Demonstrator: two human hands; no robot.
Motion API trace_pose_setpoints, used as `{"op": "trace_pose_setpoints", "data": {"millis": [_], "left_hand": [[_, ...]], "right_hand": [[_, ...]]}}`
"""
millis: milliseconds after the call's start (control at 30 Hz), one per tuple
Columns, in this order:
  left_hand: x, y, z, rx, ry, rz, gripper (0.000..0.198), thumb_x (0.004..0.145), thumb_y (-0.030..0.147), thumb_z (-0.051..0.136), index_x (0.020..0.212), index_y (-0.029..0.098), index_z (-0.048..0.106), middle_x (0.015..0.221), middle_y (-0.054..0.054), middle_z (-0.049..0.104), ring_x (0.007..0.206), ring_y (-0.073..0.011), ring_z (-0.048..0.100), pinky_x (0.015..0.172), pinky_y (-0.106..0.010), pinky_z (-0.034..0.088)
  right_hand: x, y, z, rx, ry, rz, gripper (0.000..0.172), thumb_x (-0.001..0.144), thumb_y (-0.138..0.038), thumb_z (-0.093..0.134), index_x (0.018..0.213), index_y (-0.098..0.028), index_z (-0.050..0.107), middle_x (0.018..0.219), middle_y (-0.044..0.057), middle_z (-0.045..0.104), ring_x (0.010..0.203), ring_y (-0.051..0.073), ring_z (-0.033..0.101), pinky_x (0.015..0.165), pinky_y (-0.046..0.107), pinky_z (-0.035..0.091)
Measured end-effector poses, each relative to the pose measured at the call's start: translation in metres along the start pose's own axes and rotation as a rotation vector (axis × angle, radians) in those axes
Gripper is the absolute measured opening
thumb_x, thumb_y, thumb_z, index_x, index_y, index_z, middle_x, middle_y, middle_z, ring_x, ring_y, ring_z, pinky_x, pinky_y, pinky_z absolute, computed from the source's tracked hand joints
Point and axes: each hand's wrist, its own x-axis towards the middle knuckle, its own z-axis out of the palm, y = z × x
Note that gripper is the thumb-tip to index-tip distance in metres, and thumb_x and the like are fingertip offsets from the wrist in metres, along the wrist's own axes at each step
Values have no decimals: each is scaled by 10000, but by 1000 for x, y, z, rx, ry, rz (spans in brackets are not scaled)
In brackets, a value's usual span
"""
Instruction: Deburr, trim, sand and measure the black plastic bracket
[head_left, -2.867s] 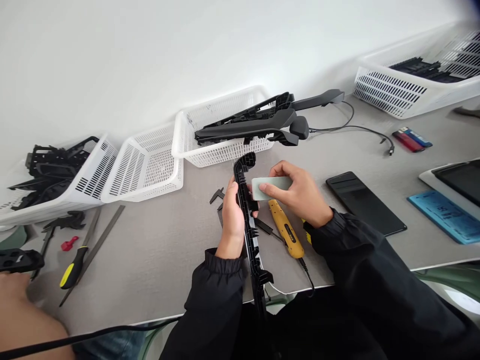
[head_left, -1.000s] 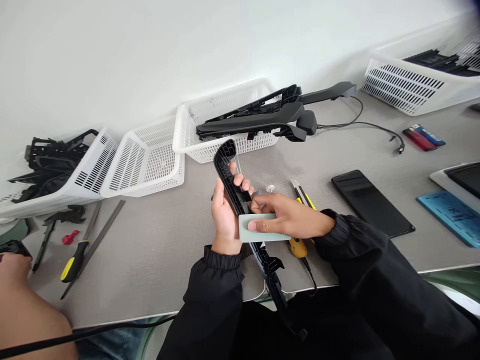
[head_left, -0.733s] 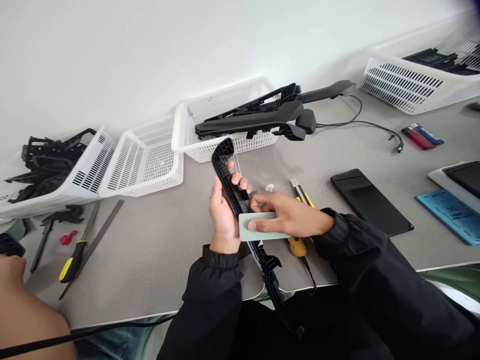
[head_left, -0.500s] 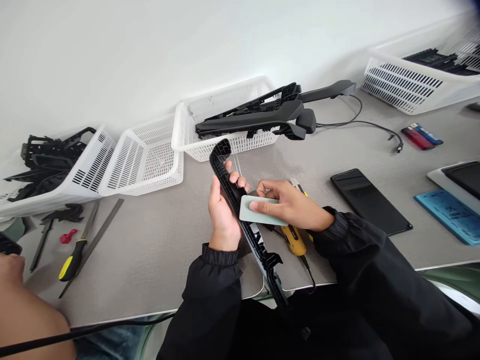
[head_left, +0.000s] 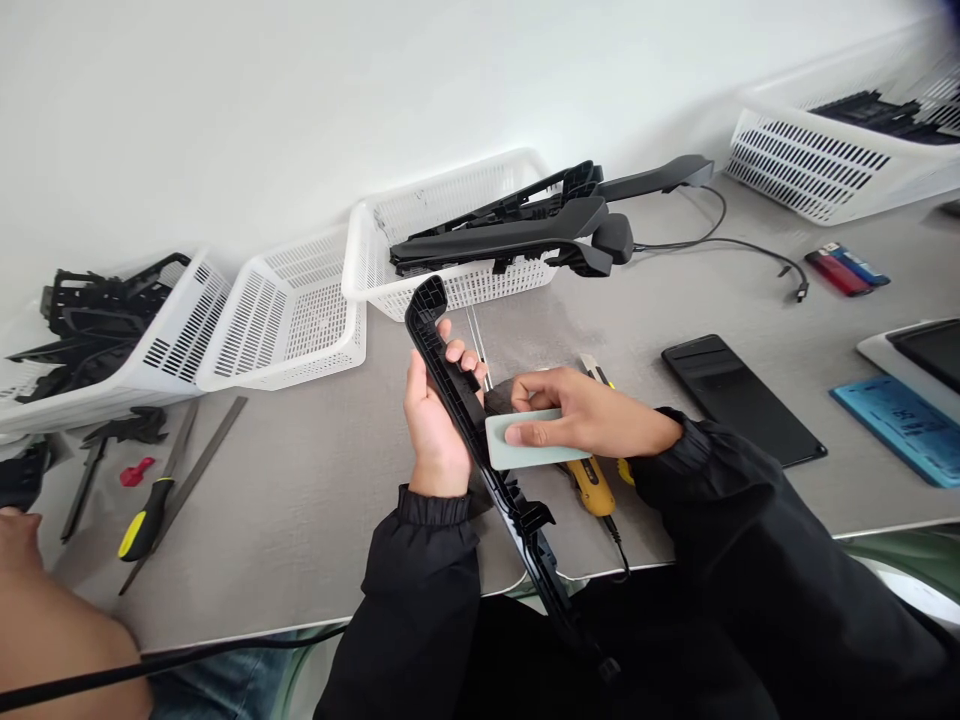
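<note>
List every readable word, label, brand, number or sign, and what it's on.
No text is legible.
Blue panel: markings, possibly digits, too blurred.
Yellow corded tool: dark label, too small.
Red block and blue block: any lettering too small.
Pale green block: none visible.

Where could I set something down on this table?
The widest bare patch of table lies between the grey bar and the left hand. A smaller one lies between the black phone and thin cable. It's crowded around the right hand and yellow tool.
</note>
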Motion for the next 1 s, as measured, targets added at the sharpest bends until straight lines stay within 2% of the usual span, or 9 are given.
{"op": "trace_pose_setpoints", "data": {"millis": [100, 267, 400, 533, 700, 867, 1000], "left_hand": [[0, 1, 0, -5, -6, -4, 394, 1138, 381, 396, 1088, 212, 748, 821, -16, 515, 716, -142, 507, 708, -245, 486], [-1, -1, -1, -4, -65, -40, 405, 1132, 407, 415, 1128, 203, 765, 819, -20, 515, 703, -148, 497, 697, -262, 494], [-2, -4, -2, 18, -79, -79, 386, 1125, 414, 447, 1130, 206, 773, 818, -22, 523, 705, -150, 502, 680, -262, 498], [-3, -6, -2, -41, -132, -108, 415, 1143, 390, 415, 1115, 180, 772, 820, -17, 522, 694, -132, 497, 675, -242, 502], [-4, -6, -2, -66, -132, -116, 436, 1159, 376, 380, 1120, 167, 761, 823, -9, 518, 700, -124, 518, 674, -236, 504], [-3, -6, -4, -76, -123, -118, 416, 1153, 386, 402, 1130, 178, 762, 829, -12, 527, 695, -123, 529, 674, -232, 507], [-1, -5, -3, -72, -66, -124, 437, 1158, 395, 378, 1112, 174, 753, 811, -7, 528, 687, -118, 535, 664, -218, 505]], "right_hand": [[-1, 0, -1, 21, 68, 16, 507, 900, -644, 777, 797, -240, 488, 684, -65, 442, 621, 119, 364, 562, 282, 274], [0, 2, -1, 61, -30, 16, 516, 863, -610, 830, 786, -243, 476, 696, -64, 465, 632, 123, 390, 576, 285, 288], [-1, 2, -1, 57, 78, 4, 466, 897, -559, 810, 802, -242, 481, 712, -64, 463, 637, 124, 387, 590, 289, 286], [0, 3, 1, 66, -71, -18, 476, 861, -518, 853, 782, -236, 479, 770, -48, 492, 684, 130, 451, 613, 284, 338], [2, 5, 4, 65, 37, -40, 460, 899, -533, 818, 818, -231, 480, 764, -53, 498, 677, 122, 430, 622, 281, 323], [0, 0, 6, 49, -123, -10, 475, 884, -578, 820, 829, -232, 500, 729, -58, 512, 668, 129, 449, 613, 278, 347], [-1, -4, 7, -20, -208, 13, 471, 877, -604, 803, 791, -218, 547, 681, -44, 557, 624, 127, 463, 579, 276, 325]]}}
